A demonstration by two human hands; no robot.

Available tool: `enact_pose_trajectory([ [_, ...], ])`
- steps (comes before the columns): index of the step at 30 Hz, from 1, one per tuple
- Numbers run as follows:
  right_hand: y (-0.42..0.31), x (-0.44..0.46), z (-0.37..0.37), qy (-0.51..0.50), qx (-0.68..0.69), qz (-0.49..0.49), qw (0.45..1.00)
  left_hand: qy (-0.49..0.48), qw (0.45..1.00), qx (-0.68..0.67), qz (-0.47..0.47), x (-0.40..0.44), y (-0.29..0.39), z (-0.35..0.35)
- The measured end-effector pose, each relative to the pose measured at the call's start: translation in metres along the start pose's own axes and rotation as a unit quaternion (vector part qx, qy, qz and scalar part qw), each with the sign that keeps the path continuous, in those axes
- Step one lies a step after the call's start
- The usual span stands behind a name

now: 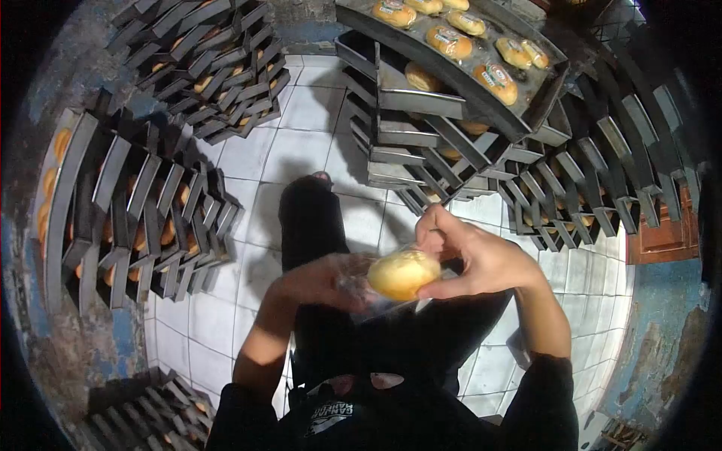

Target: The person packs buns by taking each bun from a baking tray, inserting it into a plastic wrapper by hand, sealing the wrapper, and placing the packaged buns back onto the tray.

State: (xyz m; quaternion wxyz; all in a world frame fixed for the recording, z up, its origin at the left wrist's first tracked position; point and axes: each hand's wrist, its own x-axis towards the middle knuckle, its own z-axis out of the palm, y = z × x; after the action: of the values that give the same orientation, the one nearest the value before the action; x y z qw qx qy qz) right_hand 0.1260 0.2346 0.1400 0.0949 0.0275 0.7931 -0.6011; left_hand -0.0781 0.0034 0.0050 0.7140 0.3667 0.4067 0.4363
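Observation:
Above my lap, a golden bread roll (401, 275) sits between my two hands. My right hand (475, 254) grips its right end, with the thumb below and the bent fingers above. On the other side my left hand (325, 281), somewhat blurred, is closed around a clear plastic bag (359, 295) that lies against the roll's left end. Whether the roll is partly inside the bag, I cannot tell.
Metal trays in a tall stack (451, 56) stand ahead, with several wrapped rolls (449, 42) on top. More tray stacks with bread stand at the left (143, 203), far left (218, 71) and right (602, 158). White tiles (301, 128) cover the floor.

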Motion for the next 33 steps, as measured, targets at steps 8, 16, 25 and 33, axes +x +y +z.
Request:
enact_pose_trajectory([
  [8,-0.009,0.000,0.005,-0.039,-0.026,0.020,0.999,-0.142,0.983,0.105,-0.050,0.019,0.046,0.003],
  [16,-0.010,-0.008,0.000,-0.019,-0.165,-0.075,0.983,-0.057,0.997,0.056,-0.017,0.014,0.037,0.020],
  [25,-0.018,0.009,-0.008,-0.115,-0.236,-0.032,0.965,0.021,0.997,0.072,0.015,0.026,0.023,0.035],
  [33,0.021,0.035,0.073,0.088,-0.571,-0.094,0.811,0.113,0.803,-0.564,0.157,0.051,-0.021,0.024],
])
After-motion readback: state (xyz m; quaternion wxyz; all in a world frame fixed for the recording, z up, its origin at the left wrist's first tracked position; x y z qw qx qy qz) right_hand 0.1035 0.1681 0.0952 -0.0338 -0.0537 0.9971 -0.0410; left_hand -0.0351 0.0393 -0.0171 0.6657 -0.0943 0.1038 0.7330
